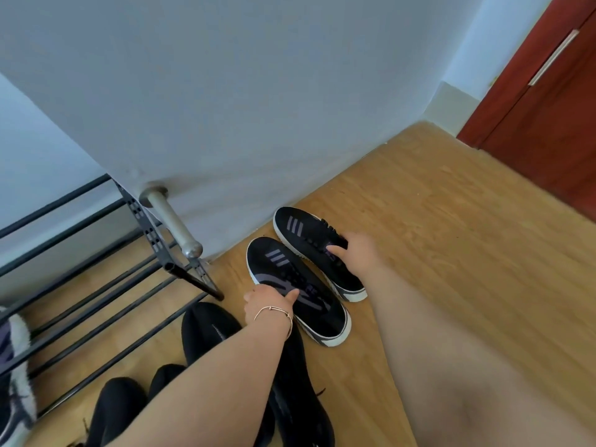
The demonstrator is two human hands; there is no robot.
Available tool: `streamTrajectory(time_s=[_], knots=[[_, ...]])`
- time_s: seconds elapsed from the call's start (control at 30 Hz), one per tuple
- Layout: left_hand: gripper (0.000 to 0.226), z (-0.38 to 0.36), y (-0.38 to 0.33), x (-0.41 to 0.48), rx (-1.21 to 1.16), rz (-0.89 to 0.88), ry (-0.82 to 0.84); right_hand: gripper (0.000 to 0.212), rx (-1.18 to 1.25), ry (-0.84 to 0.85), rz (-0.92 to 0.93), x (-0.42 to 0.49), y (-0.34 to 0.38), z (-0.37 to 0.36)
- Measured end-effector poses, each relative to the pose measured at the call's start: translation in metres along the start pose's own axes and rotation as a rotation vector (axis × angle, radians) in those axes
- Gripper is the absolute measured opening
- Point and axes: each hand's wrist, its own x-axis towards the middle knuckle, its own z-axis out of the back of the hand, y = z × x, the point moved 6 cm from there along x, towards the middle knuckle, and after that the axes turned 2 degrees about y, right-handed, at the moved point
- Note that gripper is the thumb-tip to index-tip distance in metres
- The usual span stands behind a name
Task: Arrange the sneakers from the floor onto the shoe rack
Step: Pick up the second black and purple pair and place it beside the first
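Two black sneakers with grey stripes and white soles lie side by side on the wooden floor, toes toward the wall. My left hand (269, 301) grips the tongue area of the nearer sneaker (290, 282). My right hand (358, 253) holds the opening of the farther sneaker (309, 233). Both sneakers rest on the floor. The black metal shoe rack (96, 285) stands to the left, its bars running along the wall. A grey and white fuzzy shoe (14, 359) sits on the rack at the far left edge.
Several all-black shoes (206, 330) lie on the floor by the rack's front, partly under my left forearm. A silver metal leg (171, 217) sticks out below a white panel above the rack. A red-brown door (541, 101) stands at the upper right.
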Motion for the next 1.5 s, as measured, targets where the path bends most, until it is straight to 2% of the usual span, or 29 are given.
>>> streamTrajectory(time_s=[0.13, 0.27, 0.33, 0.43, 0.53, 0.67, 0.8, 0.93, 1.17, 1.5], knots=[[0.064, 0.004, -0.003, 0.005, 0.001, -0.028, 0.007, 0.032, 0.07, -0.049, -0.07, 0.003, 0.001, -0.003], [0.057, -0.007, -0.015, 0.002, 0.21, -0.163, 0.061, 0.021, 0.146, -0.096, -0.108, 0.002, -0.001, -0.008], [0.054, -0.011, -0.019, 0.001, 0.221, -0.195, 0.086, 0.019, 0.175, -0.121, -0.128, -0.001, -0.003, -0.009], [0.046, -0.012, -0.018, 0.005, 0.187, -0.218, 0.125, 0.025, 0.236, -0.156, -0.144, -0.005, -0.003, -0.007], [0.035, -0.011, -0.01, 0.007, 0.137, -0.226, 0.061, 0.032, 0.326, -0.161, -0.187, -0.007, -0.005, -0.005], [0.027, -0.013, 0.0, 0.004, 0.037, -0.245, 0.01, 0.019, 0.411, -0.175, -0.199, -0.007, -0.008, -0.007], [0.025, -0.012, 0.009, -0.006, -0.186, -0.294, -0.053, 0.019, 0.53, -0.198, -0.201, -0.018, -0.01, -0.001], [0.026, 0.003, 0.011, -0.017, -0.317, -0.343, -0.117, 0.019, 0.572, -0.175, -0.179, -0.034, -0.011, 0.001], [0.026, 0.04, 0.033, -0.039, -0.362, -0.471, -0.178, 0.018, 0.648, -0.133, -0.165, -0.064, -0.004, 0.021], [0.026, 0.062, 0.087, -0.08, -0.402, -0.418, -0.184, 0.01, 0.526, 0.046, -0.098, -0.124, 0.007, 0.022]])
